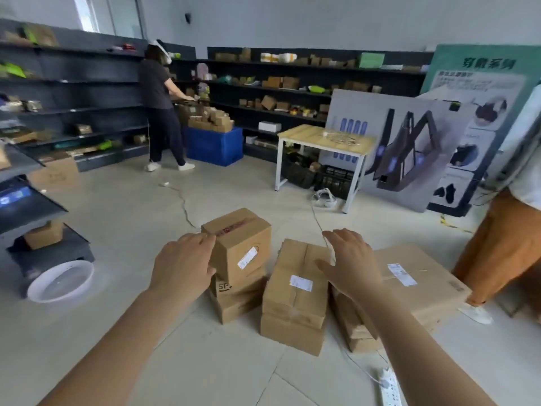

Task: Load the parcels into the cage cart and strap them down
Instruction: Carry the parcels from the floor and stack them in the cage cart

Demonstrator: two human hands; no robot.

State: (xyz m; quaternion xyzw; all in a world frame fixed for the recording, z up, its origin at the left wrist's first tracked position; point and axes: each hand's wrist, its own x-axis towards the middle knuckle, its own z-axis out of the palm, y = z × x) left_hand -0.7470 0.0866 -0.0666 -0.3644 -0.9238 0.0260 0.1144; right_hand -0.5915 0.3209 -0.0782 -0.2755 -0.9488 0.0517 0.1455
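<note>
Several brown cardboard parcels stand in low stacks on the tiled floor in front of me. My left hand (184, 263) reaches to the left side of the top parcel (243, 243) of the left stack, fingers spread and touching its edge. My right hand (349, 263) hovers with spread fingers over the right edge of the middle stack's top parcel (295, 281). A wide flat parcel (421, 279) lies on a stack to the right. No cage cart is identifiable in view.
A dark shelved trolley (38, 206) holding a small box stands at left beside a white round lid (61, 281). A power strip (388, 385) and cables lie on the floor. One person stands at right (503, 247), another at the back shelves (161, 106). A wooden table (322, 139) sits behind.
</note>
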